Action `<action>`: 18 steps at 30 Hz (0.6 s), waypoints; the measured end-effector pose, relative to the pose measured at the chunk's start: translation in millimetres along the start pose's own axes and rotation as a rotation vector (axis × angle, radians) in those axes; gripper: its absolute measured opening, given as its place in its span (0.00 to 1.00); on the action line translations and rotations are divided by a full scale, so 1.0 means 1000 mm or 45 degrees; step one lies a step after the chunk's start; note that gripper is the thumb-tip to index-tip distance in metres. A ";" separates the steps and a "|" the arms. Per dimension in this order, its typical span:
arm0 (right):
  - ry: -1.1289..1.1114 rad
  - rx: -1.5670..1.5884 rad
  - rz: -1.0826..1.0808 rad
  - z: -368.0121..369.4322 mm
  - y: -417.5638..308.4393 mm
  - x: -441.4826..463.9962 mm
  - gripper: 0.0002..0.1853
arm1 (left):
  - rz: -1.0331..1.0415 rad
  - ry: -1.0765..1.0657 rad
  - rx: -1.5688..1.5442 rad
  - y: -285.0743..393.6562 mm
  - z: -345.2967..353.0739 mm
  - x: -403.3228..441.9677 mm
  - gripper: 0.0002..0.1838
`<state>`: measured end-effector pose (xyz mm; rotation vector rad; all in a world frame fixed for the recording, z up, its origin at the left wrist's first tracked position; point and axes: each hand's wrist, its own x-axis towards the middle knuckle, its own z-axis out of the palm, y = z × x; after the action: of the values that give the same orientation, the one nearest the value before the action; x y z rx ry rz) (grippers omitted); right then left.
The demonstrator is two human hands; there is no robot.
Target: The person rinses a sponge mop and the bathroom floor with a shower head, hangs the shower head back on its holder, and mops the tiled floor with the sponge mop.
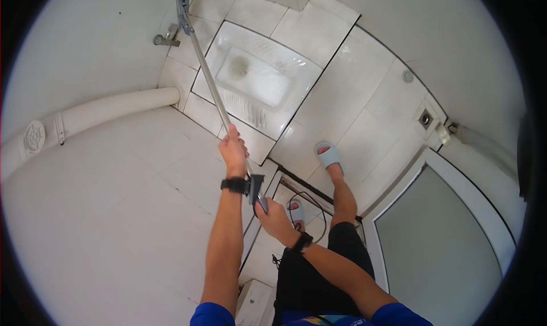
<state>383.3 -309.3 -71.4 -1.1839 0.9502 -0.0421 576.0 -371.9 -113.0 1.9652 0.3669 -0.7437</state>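
Observation:
A long mop [212,87] with a metal pole slants from the lower middle to the top edge. Its grey hinged end reaches the top of the view; whatever lies beyond is cut off. My left hand [233,150] is wrapped around the pole, thumb along it. Lower down, my right hand [277,219] grips the grey handle end, just below a dark grey lever piece [256,187]. Beneath the pole, a white squat toilet [268,78] is set in the tiled floor, with a brownish stain in its basin.
A wall tap [166,39] and a white pipe [114,108] are at the left. A floor drain [425,119] lies at the right, near a glazed door [439,229]. A raised threshold [305,189] runs between my slippered feet. A black cable [325,215] loops near my right wrist.

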 end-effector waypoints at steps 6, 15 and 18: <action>-0.118 0.007 -0.016 -0.089 -0.046 -0.139 0.18 | -0.058 -0.183 -0.179 0.002 0.005 -0.154 0.20; -0.467 1.031 0.910 -0.141 -0.080 -0.332 0.13 | -0.172 -0.521 -0.256 -0.072 -0.033 -0.330 0.15; -0.452 1.181 0.899 -0.116 -0.052 -0.366 0.15 | -0.166 -0.631 -0.255 -0.122 -0.051 -0.338 0.18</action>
<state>101.5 -240.8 184.9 0.0322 0.8297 0.2619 268.9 -250.0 36.4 1.5174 0.2567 -1.1948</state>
